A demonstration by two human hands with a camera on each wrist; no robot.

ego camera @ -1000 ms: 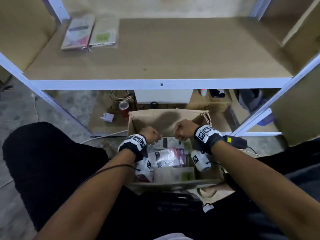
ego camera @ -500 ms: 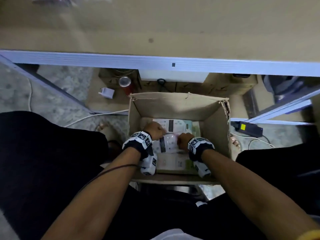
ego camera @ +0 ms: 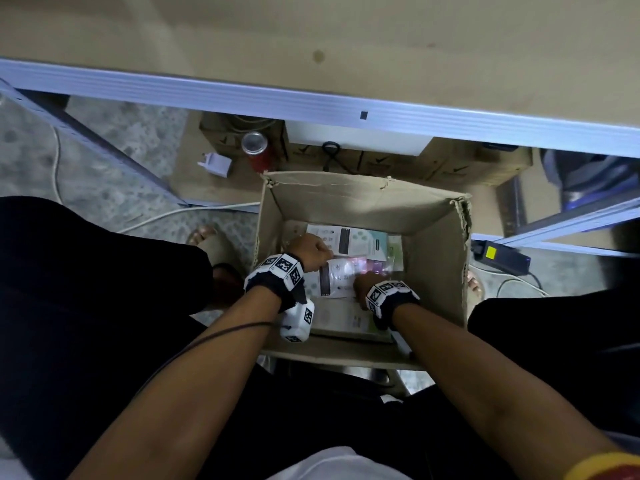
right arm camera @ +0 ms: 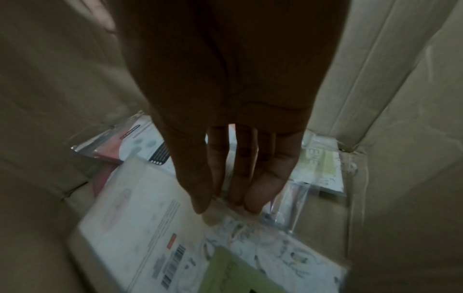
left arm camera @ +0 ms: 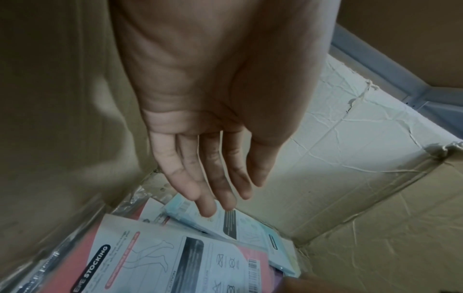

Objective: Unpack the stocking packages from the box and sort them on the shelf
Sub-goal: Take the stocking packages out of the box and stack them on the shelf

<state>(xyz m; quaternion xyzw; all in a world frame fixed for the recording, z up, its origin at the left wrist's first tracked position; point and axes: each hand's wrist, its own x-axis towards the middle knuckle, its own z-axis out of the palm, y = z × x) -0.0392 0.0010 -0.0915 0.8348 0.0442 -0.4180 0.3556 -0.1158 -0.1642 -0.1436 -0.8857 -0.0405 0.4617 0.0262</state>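
An open cardboard box [ego camera: 436, 244] stands on the floor between my knees and holds several flat stocking packages. A white and teal package [ego camera: 356, 240] lies at the far side, a clear pink one [ego camera: 341, 275] across the middle. My left hand [ego camera: 313, 249] reaches down on the left, fingers straight, fingertips [left arm camera: 209, 210] just over a light blue package [left arm camera: 253, 224]; a pink "STOCKING" package [left arm camera: 175, 257] lies nearer. My right hand [ego camera: 363, 284] also points down, with straight fingertips [right arm camera: 250, 204] touching the clear edge of a white package [right arm camera: 140, 208].
The tan shelf board [ego camera: 311, 36] with its pale blue front rail [ego camera: 242, 98] runs across above the box. Under it sit a red can [ego camera: 256, 150], a white plug [ego camera: 214, 164] and brown cartons. A black adapter [ego camera: 502, 256] lies right of the box.
Both hands have dropped from the box's rim down onto the packages inside. The view has tilted down, so the two packages on the shelf are out of sight.
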